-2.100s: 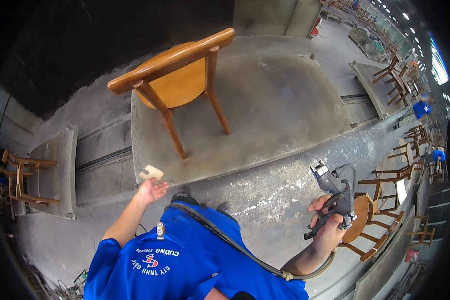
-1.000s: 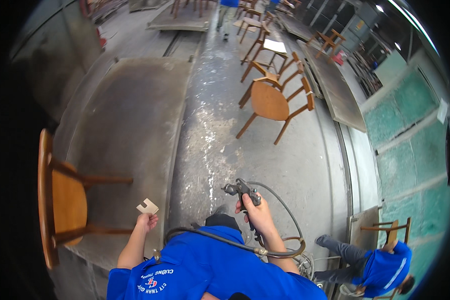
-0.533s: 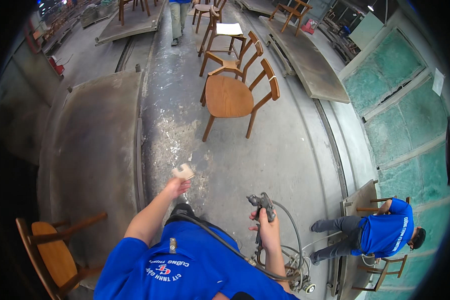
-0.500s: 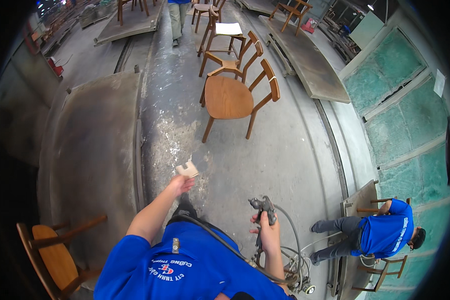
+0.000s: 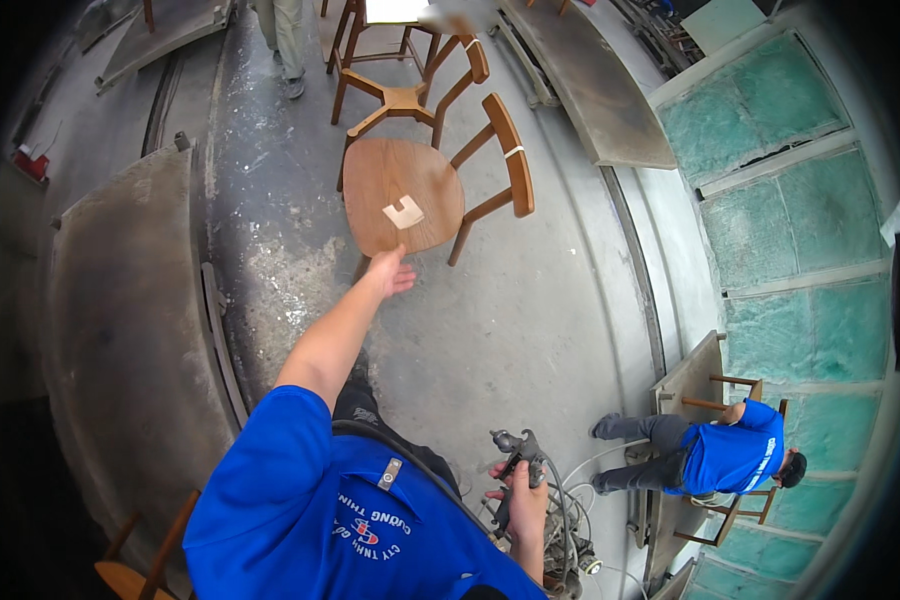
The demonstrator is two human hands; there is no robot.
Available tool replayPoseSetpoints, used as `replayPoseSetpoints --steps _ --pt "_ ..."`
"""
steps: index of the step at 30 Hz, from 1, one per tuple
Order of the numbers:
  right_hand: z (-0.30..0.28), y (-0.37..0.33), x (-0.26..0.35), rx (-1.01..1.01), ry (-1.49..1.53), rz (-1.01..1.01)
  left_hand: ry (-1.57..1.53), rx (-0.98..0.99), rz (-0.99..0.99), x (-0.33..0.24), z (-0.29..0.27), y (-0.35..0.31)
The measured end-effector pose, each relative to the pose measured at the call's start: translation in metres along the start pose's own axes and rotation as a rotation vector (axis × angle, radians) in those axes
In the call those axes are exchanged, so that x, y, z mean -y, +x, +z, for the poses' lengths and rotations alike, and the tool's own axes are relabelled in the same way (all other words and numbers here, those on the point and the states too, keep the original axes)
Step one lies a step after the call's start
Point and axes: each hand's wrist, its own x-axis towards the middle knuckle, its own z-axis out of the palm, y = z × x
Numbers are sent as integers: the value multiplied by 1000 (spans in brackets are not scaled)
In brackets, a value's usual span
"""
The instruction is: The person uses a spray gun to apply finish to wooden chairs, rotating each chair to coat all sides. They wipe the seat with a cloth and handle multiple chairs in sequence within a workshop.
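A wooden chair with a rounded brown seat stands ahead of me. On its seat lies a small pale notched piece, perhaps cardboard or thin wood. My left hand reaches out at the seat's near edge, fingers extended and holding nothing, a short way from the pale piece. Low at the right, my right hand is wrapped round a dark metal spray gun with hoses behind it.
More wooden chairs stand behind. Large flat platforms lie at left and at far right. A co-worker in blue bends over a chair on the right, by green wall panels. Another person's legs show at the far end.
My left hand has moved forward to the chair and let go of the pale notched piece, which now lies on the seat. The chair appears nearer. My right hand still holds the spray gun.
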Motion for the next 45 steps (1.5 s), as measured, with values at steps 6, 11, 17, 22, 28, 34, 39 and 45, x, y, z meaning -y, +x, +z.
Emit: replayPoseSetpoints --steps 6,11,17,22,28,34,39,45 --pt "33 39 18 269 30 45 -104 84 -223 98 -50 29" --pt "49 76 25 557 -107 184 69 193 -328 193 -97 -19" --pt "41 112 49 842 -510 90 138 42 -398 246 -117 -98" --pt "23 136 61 1031 -657 -19 -148 -37 -257 282 -99 -140" --pt "12 148 62 1104 -938 -193 -321 7 -178 318 -75 -158" --pt "38 144 68 1221 -916 -282 -330 -6 -42 311 -83 -167" --pt "61 128 85 1272 -993 -245 -419 37 -10 314 -82 -169" --pt "84 138 97 1461 -961 -275 -475 -19 59 335 -87 -170"
